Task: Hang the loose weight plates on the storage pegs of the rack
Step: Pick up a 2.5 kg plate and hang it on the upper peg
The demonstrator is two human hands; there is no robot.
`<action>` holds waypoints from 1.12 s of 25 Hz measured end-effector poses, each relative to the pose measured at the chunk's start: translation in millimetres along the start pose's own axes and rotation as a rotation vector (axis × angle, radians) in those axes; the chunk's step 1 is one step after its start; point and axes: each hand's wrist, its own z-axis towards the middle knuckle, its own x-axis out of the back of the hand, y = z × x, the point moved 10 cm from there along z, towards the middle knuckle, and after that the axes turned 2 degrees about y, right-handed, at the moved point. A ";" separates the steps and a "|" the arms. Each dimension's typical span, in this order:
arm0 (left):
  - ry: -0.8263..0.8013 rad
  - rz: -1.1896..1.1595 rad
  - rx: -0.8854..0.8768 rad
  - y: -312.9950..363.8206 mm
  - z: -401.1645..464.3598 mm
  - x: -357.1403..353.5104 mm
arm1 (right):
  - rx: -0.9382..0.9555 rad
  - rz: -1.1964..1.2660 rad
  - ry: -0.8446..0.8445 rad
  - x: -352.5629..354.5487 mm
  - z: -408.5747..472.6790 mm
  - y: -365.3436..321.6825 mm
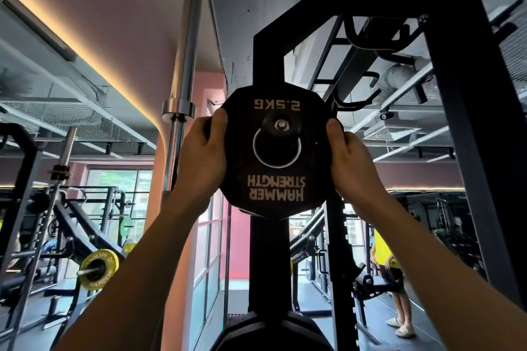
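A small black weight plate [273, 188], printed "2.5KG" and "HAMMER STRENGTH" upside down, is held up high in front of the black rack upright [268, 65]. The round end of a storage peg [281, 124] shows through the upper part of the plate's steel-rimmed centre hole. My left hand [204, 148] grips the plate's left edge and my right hand [349, 157] grips its right edge, thumbs on the face. Below, the top of a larger black plate [256, 330] hangs on the same upright.
A steel barbell [182, 71] stands upright just left of the plate. The rack's thick black post [467, 122] rises at right. A person in a yellow shirt [385, 253] stands at lower right. A barbell with a yellow plate [98, 268] lies at lower left.
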 end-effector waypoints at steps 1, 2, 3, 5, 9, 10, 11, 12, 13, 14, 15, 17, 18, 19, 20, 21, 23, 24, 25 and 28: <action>-0.002 0.007 -0.003 -2.0 1.2 -0.7 | -0.001 0.002 0.001 -1.3 -0.8 1.5; -0.005 0.013 -0.006 -3.7 1.4 -1.5 | -0.008 0.010 0.001 -2.6 -2.0 3.9; -0.008 0.016 -0.006 -5.7 1.4 -2.4 | -0.016 0.028 -0.001 -3.8 -3.0 6.0; -0.011 0.012 0.007 -8.9 -0.7 -3.0 | -0.043 0.091 -0.005 -3.9 -8.3 8.6; -0.013 0.088 -0.042 -9.0 -18.2 5.7 | -0.054 0.080 -0.004 2.0 -31.8 15.5; -0.011 0.124 -0.075 -9.0 -27.4 10.0 | -0.051 0.065 -0.004 4.2 -41.9 19.5; -0.011 0.154 -0.090 -10.2 -37.9 14.8 | -0.054 0.079 -0.001 7.8 -53.8 23.4; -0.012 0.169 -0.083 -12.4 -49.5 19.5 | -0.065 0.107 0.002 12.2 -65.8 27.7; -0.015 0.161 -0.057 -16.2 -62.9 24.3 | -0.080 0.132 0.005 17.6 -78.4 32.3; -0.015 0.127 -0.026 -19.7 -77.2 29.2 | -0.092 0.151 0.008 23.6 -90.4 36.7; -0.015 0.095 0.006 -22.1 -92.7 33.7 | -0.104 0.168 0.004 29.2 -103.4 39.6; -0.031 0.064 0.081 -23.0 -134.7 40.7 | -0.143 0.193 -0.012 41.3 -135.6 48.6; -0.044 0.053 0.126 -24.4 -157.8 44.3 | -0.161 0.194 -0.024 46.9 -154.9 52.8; -0.057 0.049 0.176 -26.1 -181.8 47.9 | -0.178 0.190 -0.038 52.6 -175.6 56.8; -0.070 0.053 0.232 -29.1 -206.1 51.7 | -0.198 0.183 -0.056 58.0 -196.9 61.8; -0.077 0.060 0.284 -31.1 -232.1 56.6 | -0.228 0.181 -0.067 64.8 -219.4 66.6; -0.067 0.072 0.373 -34.4 -281.0 69.6 | -0.296 0.190 -0.063 80.5 -260.2 75.4; -0.061 0.082 0.415 -34.0 -307.0 77.9 | -0.330 0.191 -0.064 89.0 -282.8 77.9; -0.062 0.085 0.446 -33.3 -327.1 83.9 | -0.354 0.191 -0.073 94.8 -300.5 79.0; -0.092 0.165 0.545 -30.9 -404.0 104.9 | -0.477 0.178 -0.150 110.8 -374.8 89.1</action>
